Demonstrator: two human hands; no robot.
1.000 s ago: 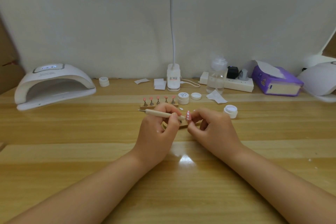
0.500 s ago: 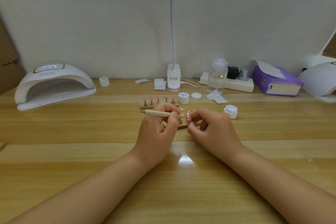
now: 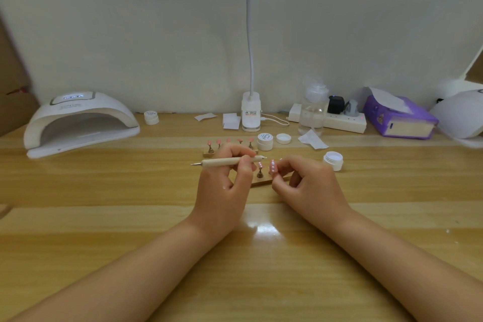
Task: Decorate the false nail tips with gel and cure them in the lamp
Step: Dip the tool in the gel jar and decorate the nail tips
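near the middle of the worktop the left hand gripped a dotting pen level — the right hand pinched a pink nail tip just beside its point.

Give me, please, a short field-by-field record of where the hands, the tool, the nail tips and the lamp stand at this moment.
left hand: grips the dotting pen, held level, its metal tip pointing left
right hand: pinches a pink nail tip with white dots
near wooden stand: between the hands, one more tip on it
far wooden stand: a row of pink tips behind the left hand
gel jar: behind the hands, its lid beside it
open jar: right of the right hand
curing lamp: far left on the table, nothing visible inside
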